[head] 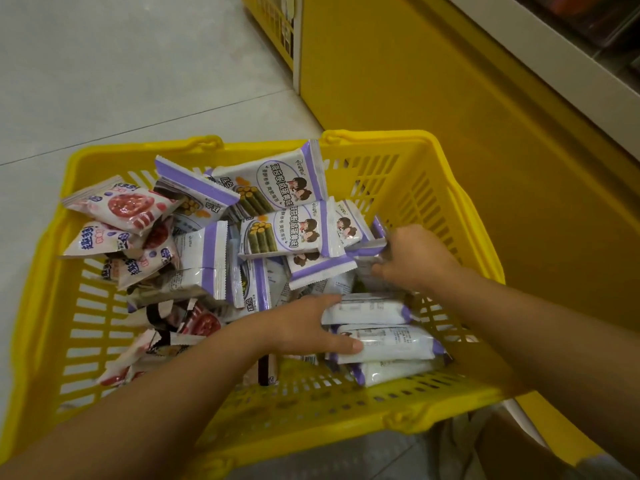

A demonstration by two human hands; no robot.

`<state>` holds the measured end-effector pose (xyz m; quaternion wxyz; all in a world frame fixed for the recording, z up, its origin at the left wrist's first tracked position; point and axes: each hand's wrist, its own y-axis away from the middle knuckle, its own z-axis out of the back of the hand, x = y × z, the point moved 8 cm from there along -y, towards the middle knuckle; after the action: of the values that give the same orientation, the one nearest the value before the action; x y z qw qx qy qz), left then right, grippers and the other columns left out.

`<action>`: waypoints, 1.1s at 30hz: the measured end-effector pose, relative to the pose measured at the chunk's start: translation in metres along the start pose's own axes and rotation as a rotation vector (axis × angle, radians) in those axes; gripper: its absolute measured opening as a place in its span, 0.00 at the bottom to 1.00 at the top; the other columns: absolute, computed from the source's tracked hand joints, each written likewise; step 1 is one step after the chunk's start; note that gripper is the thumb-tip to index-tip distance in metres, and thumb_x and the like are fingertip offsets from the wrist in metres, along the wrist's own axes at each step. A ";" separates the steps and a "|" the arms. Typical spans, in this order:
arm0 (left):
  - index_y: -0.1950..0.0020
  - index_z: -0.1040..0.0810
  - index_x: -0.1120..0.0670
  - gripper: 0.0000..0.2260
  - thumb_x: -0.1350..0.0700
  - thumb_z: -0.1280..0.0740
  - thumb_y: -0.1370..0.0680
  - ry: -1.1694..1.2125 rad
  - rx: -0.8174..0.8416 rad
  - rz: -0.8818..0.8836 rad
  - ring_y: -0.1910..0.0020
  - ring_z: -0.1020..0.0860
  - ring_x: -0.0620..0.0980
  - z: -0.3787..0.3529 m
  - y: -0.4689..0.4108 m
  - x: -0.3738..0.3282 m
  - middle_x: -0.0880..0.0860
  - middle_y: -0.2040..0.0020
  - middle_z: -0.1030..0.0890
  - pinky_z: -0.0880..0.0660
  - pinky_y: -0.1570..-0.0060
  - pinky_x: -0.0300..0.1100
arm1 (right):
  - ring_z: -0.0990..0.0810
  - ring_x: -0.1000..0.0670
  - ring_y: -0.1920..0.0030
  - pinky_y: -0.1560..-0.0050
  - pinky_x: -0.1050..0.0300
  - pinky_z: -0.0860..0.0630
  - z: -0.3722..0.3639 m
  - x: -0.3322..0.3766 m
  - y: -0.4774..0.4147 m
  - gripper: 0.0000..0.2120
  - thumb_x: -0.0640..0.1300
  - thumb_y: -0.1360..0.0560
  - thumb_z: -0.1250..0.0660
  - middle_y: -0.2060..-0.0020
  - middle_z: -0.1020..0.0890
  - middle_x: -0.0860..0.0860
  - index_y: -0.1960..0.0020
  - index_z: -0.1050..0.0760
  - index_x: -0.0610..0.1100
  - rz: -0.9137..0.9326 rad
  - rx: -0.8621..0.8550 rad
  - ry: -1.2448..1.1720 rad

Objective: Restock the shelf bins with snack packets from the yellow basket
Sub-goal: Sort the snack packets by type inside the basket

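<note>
A yellow basket (408,188) sits on the floor below me, filled with several purple-and-white snack packets (277,188) and several pink-and-white packets (121,206) on its left side. My left hand (304,327) grips a stack of purple-and-white packets (384,341) at the basket's near right, fingers over the top and thumb on the front. My right hand (415,258) reaches in at the right wall and pinches the edge of another purple-and-white packet (367,245).
A yellow shelf base (433,81) rises to the right of the basket, with a white shelf ledge (554,60) above it. Another yellow wire rack (277,26) stands at the top. Grey tiled floor (121,81) lies to the left.
</note>
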<state>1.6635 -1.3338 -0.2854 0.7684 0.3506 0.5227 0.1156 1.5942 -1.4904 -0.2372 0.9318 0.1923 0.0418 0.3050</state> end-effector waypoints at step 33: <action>0.22 0.46 0.44 0.39 0.38 0.31 0.28 0.034 -0.018 -0.015 0.34 0.28 0.48 -0.010 -0.003 -0.001 0.49 0.29 0.29 0.32 0.34 0.44 | 0.29 0.46 0.38 0.37 0.47 0.32 -0.001 0.033 0.024 0.15 0.52 0.21 0.43 0.40 0.23 0.49 0.40 0.24 0.49 0.432 0.221 0.452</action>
<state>1.6534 -1.3326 -0.2888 0.7633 0.3379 0.5372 0.1205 1.6076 -1.4532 -0.2276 0.7863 0.2238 0.2387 0.5241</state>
